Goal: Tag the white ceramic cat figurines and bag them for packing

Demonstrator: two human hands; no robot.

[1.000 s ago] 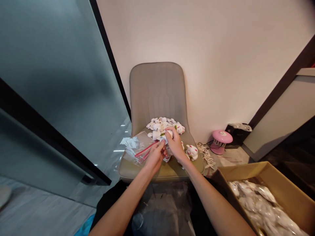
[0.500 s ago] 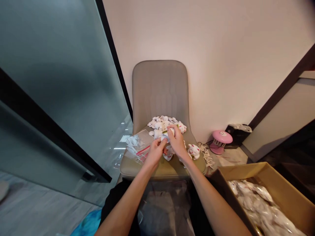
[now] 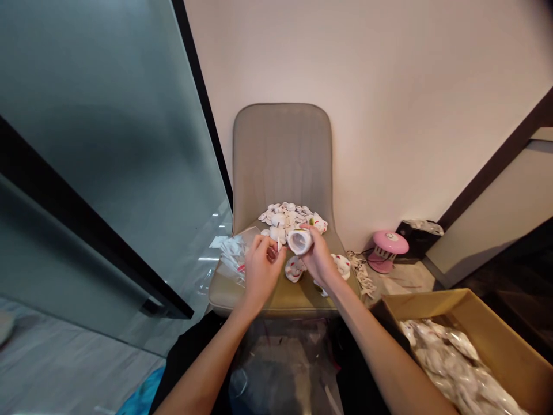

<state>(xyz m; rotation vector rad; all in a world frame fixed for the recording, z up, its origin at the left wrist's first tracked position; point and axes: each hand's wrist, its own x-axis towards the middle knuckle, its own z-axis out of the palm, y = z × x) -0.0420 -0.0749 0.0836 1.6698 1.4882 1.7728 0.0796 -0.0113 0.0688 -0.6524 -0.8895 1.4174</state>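
Note:
My right hand (image 3: 320, 260) grips a small white cat figurine (image 3: 300, 241), its round hollow base turned toward me. My left hand (image 3: 260, 270) hovers just left of it, fingers curled and pinched on something small I cannot make out. Both hands are over the seat of a beige chair (image 3: 280, 155). Behind them lies a pile of white figurines and round pieces (image 3: 287, 215). Another cat figurine (image 3: 295, 268) lies between my hands, and one more (image 3: 343, 264) stands at the seat's right edge. Clear zip bags with red strips (image 3: 233, 256) lie under my left hand.
A cardboard box (image 3: 488, 328) full of bagged figurines stands at the lower right. A pink round gadget (image 3: 389, 245) and a black box (image 3: 417, 230) sit on the floor by the wall. A glass partition with a dark frame (image 3: 108, 173) runs along the left. Clear plastic (image 3: 280, 369) lies on my lap.
My right hand has turned the figurine so its hollow base faces me. My left hand has drawn slightly away to the left and curled its fingers.

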